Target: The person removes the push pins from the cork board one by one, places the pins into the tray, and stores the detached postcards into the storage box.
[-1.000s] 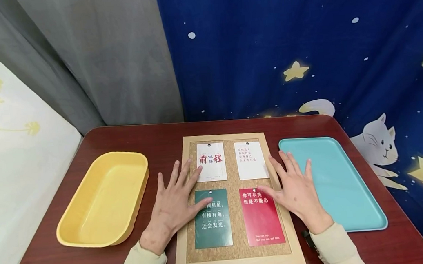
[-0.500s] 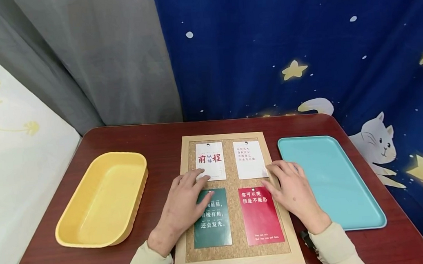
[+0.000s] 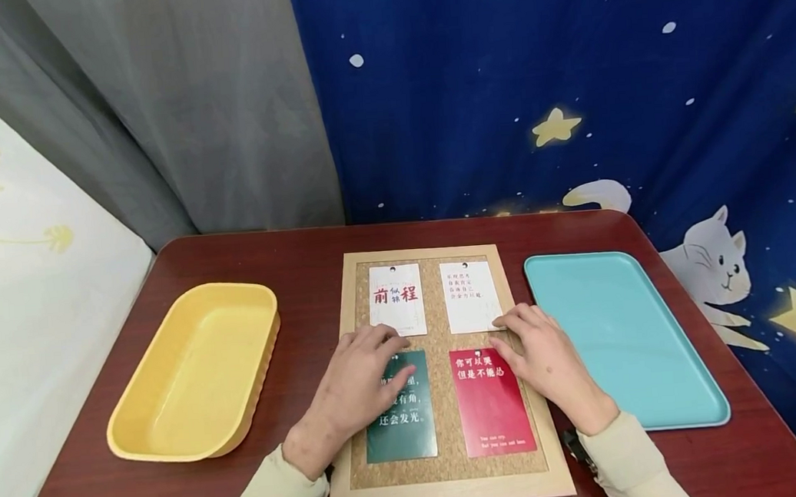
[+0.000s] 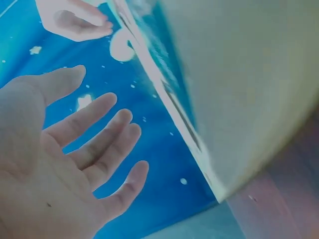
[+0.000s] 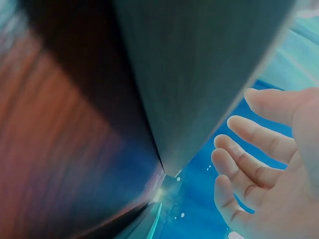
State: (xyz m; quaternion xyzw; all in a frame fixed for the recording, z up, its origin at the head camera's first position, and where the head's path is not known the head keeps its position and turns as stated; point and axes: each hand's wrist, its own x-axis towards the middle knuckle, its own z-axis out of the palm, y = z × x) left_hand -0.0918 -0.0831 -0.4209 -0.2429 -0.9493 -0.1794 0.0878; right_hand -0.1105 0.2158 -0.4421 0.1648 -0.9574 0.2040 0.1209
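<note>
The cork board (image 3: 451, 493) lies flat on the desk (image 3: 303, 278) between my hands, its long axis running near to far, as I judge it. My left hand (image 3: 355, 381) reaches in over the near-left green card (image 3: 411, 441); my right hand (image 3: 542, 350) lies across the right frame, fingertips by the red card (image 3: 496, 419). Both have loosely bent fingers and grip nothing (whether they touch, I cannot tell). Pale wood borders speckled cork; two white cards (image 3: 396, 299) sit far.

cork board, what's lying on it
On the board: two white cards, a green card and a red card. The left hand hides part of the green one; the board under the cards is covered.
</note>
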